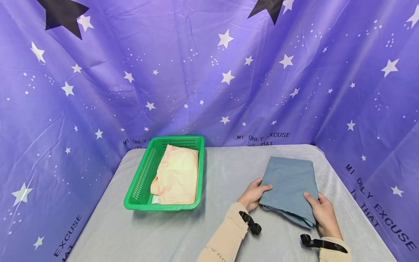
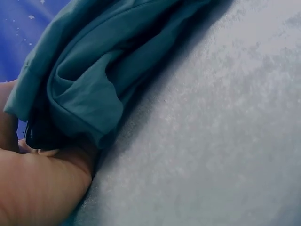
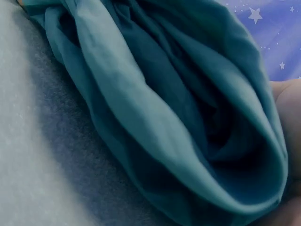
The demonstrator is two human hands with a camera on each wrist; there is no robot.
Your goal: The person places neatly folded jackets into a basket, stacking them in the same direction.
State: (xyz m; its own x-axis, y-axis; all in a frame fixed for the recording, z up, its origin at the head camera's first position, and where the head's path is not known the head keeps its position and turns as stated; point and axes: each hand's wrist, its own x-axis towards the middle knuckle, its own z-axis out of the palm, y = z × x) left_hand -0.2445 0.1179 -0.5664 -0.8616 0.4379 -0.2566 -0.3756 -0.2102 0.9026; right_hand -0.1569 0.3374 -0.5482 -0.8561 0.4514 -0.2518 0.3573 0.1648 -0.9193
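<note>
A folded blue-grey cloth garment (image 1: 289,183) lies on the right part of the table, its layered near edge sagging between my hands. My left hand (image 1: 253,193) grips its left edge, thumb on top and fingers underneath. At the near right edge my right hand (image 1: 323,211) pinches the fabric the same way. In the left wrist view the garment's folds (image 2: 89,94) tuck in beside the thumb. Loose, rounded layers of the cloth (image 3: 141,108) fill the right wrist view, with much of the right hand hidden behind them.
To the left stands a green plastic basket (image 1: 129,202) with slotted walls, holding a folded pale peach garment (image 1: 179,174) and a bit of whitish cloth (image 1: 155,199). A grey cloth covers the table (image 1: 226,171). Purple star-printed curtains (image 1: 190,72) enclose the back and sides.
</note>
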